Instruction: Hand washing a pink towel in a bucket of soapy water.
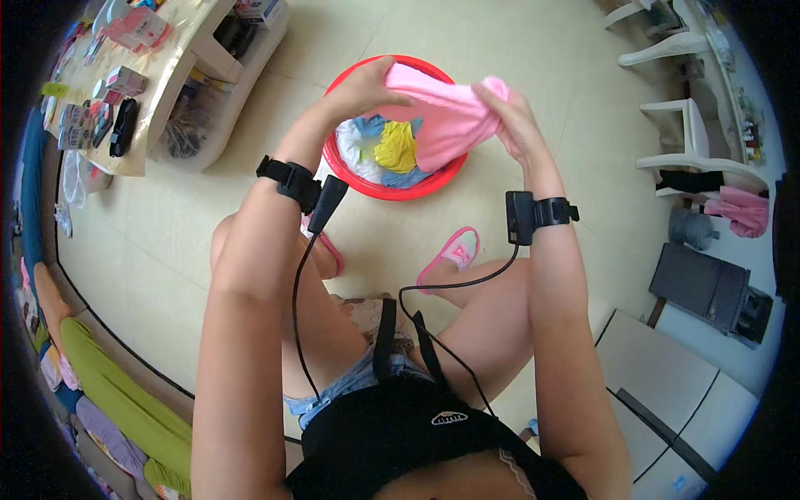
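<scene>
A pink cloth (440,119) is stretched between my two hands above a red plastic basin (400,192) on the floor. My left hand (367,87) grips the cloth's left end, its thumb along the near side. At the other end, my right hand (515,125) pinches a bunched part just beyond the basin's right rim. Inside the basin lie a yellow cloth (395,147), white fabric (357,153) and blue fabric (405,179). The pink cloth hides the basin's far right part.
A low table (165,75) with boxes and bottles stands at the left. White chairs (672,162) line the right side, near a water jug (687,228) and a dark case (700,287). Clothes cover a sofa (119,387) at lower left. Black cables (459,286) run from my wrists.
</scene>
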Demonstrator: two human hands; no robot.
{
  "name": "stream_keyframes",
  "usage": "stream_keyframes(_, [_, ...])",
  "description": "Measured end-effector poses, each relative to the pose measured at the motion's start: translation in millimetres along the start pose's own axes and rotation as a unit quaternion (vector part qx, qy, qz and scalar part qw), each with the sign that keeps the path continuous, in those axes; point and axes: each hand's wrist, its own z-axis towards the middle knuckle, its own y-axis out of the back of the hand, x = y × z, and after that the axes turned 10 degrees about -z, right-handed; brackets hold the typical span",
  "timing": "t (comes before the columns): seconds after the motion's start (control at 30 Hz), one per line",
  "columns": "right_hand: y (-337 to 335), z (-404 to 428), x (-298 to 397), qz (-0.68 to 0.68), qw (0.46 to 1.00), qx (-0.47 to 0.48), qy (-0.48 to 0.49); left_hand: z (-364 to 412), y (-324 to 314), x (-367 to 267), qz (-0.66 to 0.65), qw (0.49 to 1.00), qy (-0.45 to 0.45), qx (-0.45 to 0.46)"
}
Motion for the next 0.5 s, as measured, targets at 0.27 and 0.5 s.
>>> stream_keyframes(0.27, [8.2,12.2,-28.7,-0.158,0.985,-0.025,0.058,1.0,-3.1,-18.0,-0.23,0.968,-0.104,-0.012])
stream_keyframes(0.5, [-103.8,9.7,10.4,-0.375,0.884,-0.131,0.244,14.7,-63.9,-7.1,-0.591,0.778,0.087,-0.195])
